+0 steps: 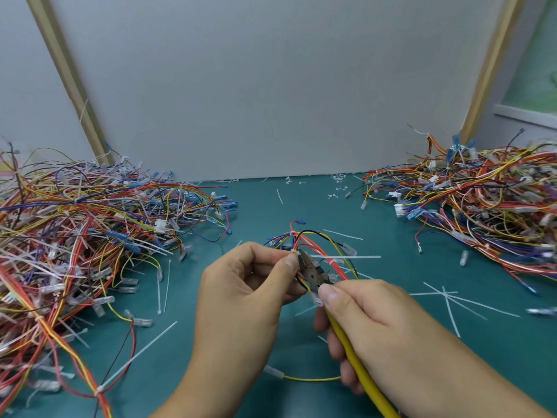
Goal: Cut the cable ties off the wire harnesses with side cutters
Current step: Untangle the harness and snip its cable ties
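My left hand [241,300] pinches a small wire harness [319,245] of red, yellow, blue and black wires between thumb and fingers, just above the green table. My right hand [370,321] grips the yellow-handled side cutters [313,274]. Their dark metal jaws point up and left into the bundle, right beside my left thumb tip. A white cable tie [346,257] sticks out to the right from the harness near the jaws. The jaw tips are partly hidden among the wires.
A big tangled heap of harnesses [78,230] covers the left of the green mat [271,206]. Another heap [482,203] lies at the right back. Cut white ties [446,297] and bits are scattered over the mat. A grey partition [271,86] stands behind.
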{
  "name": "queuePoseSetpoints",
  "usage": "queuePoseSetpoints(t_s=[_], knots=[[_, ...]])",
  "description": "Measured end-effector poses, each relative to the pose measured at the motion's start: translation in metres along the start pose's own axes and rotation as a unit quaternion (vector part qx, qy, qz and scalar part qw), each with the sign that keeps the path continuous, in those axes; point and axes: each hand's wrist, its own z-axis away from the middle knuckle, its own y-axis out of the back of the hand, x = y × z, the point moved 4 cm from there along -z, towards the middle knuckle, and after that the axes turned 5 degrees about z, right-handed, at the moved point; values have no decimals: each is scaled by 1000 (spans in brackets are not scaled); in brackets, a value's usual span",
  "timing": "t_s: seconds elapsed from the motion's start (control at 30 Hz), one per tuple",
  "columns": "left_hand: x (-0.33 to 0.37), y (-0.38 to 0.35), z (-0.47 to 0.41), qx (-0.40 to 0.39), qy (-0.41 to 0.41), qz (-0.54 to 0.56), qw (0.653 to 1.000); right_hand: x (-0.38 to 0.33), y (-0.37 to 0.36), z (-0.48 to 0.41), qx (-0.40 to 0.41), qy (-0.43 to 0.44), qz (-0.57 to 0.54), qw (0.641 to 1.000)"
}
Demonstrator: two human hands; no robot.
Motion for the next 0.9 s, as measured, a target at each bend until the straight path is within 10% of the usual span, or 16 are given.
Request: queuePoseSetpoints(t_s=[0.67, 0.9], knots=[[-7, 2, -4, -16, 22, 23, 999, -1, 7, 2, 34, 28, 68, 997], [-13, 7, -16, -21, 41, 20, 999, -7, 12, 0, 14, 7, -139, 990]])
